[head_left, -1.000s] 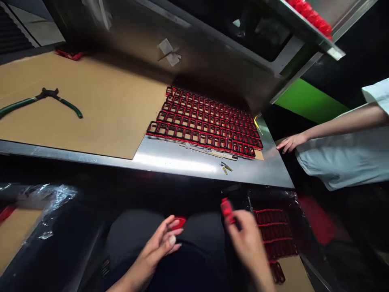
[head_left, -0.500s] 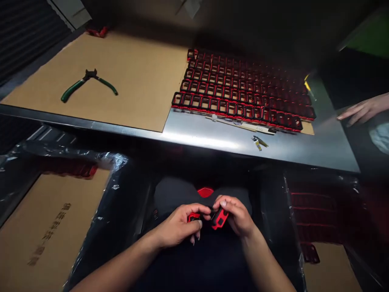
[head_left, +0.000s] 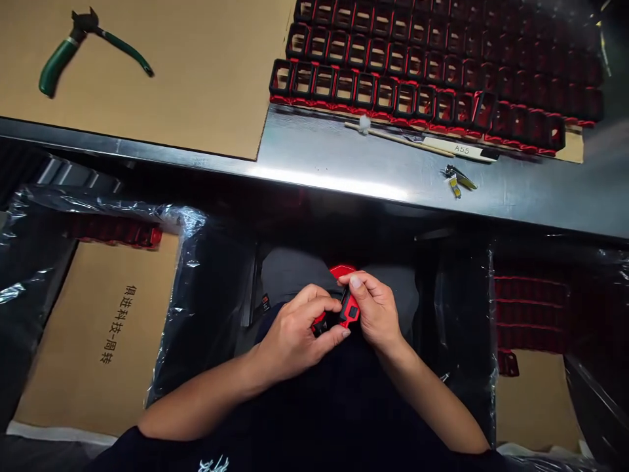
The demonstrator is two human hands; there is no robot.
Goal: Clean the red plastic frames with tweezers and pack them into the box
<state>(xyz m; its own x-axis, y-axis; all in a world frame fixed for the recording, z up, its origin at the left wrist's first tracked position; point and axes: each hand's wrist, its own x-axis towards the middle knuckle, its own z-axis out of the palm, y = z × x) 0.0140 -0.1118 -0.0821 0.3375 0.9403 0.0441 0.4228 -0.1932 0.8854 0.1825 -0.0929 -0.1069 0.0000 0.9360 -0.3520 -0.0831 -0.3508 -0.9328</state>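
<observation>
Above my lap, my right hand (head_left: 377, 308) is closed on a red-and-black plastic housing (head_left: 349, 311), thumb on its upper end. My left hand (head_left: 307, 321) curls around a red-and-black portion (head_left: 319, 322) just to the left, its fingertips and thumb reaching the right-hand part. Fingers cover much of it, so I cannot tell whether this is one piece or two. On the metal bench, in front of my hands, several rows of similar open rectangular housings (head_left: 363, 88) stand close together.
Green-handled cutting pliers (head_left: 86, 26) lie open on cardboard (head_left: 196, 85). A wooden stick with white fluff (head_left: 364, 124), a label marked A55 (head_left: 460, 149) and nail clippers (head_left: 457, 181) lie along the metal bench (head_left: 314, 157). Plastic-lined bins with cardboard (head_left: 88, 328) and housings (head_left: 531, 314) flank me.
My view has tilted down and the bench appears closer. My left fingers have moved against the part in my right hand. The other person's hand at the right has left view.
</observation>
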